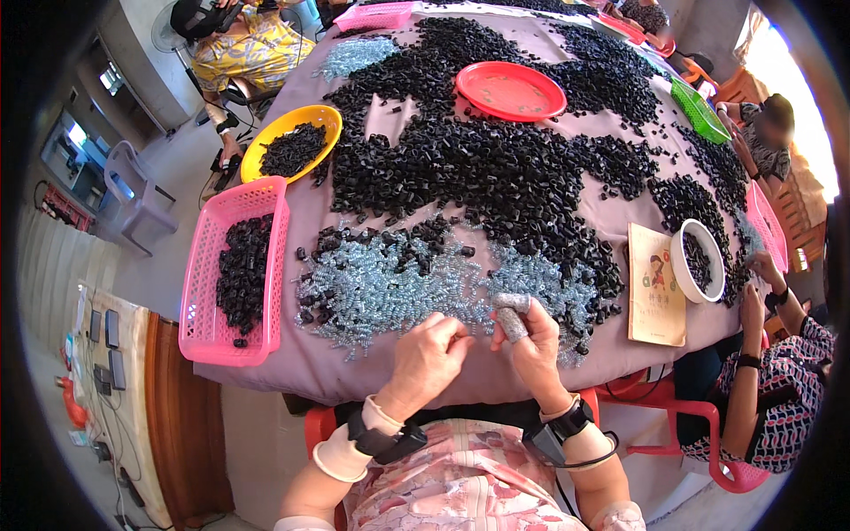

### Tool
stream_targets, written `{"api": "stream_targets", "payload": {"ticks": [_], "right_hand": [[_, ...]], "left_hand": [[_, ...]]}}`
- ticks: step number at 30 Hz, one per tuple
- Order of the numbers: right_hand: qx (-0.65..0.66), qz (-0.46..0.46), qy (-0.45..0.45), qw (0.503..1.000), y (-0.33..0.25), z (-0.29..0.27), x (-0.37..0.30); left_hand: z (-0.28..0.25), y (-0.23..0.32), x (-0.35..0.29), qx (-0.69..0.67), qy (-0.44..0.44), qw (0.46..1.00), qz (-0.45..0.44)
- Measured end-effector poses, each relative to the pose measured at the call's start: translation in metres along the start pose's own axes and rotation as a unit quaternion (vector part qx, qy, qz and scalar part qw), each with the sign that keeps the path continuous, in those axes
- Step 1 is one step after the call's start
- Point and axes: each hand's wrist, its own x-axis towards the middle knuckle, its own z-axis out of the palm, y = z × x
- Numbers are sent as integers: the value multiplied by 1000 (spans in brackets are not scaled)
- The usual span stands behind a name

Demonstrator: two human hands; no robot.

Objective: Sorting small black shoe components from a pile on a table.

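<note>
Probably light, springy coils (390, 288) just beyond the fingertips (512, 325).
Best pinched mid-body; cannot tell if clamped in left hand (425, 358) or right hand (537, 350).

Setting: small workshop, in a house-like room; exact kind of building cannot be told. Evidence: large cloth-covered table (266, 376), mid-frame, heaped with small black pieces (443, 177) and pale blue coils (381, 288). Pink basket (197, 292) at left and yellow bowl (327, 128), upper left, both hold black pieces. Several people around the edges, one (770, 416) seated at lower right. Homely furnishings: plastic chair (152, 212) at left, round fan (165, 34) at upper left.
</note>
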Motion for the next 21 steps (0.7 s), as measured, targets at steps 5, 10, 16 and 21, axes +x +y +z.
{"api": "stream_targets", "payload": {"ticks": [5,10,16,21], "right_hand": [[-8,-7,2,1000,0,4,-1],[-44,-12,-19,999,1,1,-1],[-214,-122,-53,968,6,6,1],[-210,-83,-62,972,9,5,-2]], "left_hand": [[29,6,3,103,12,994,-45],[29,6,3,105,9,994,-34],[13,2,4,-5,44,999,-19],[4,-2,10,-75,-15,997,4]]}}
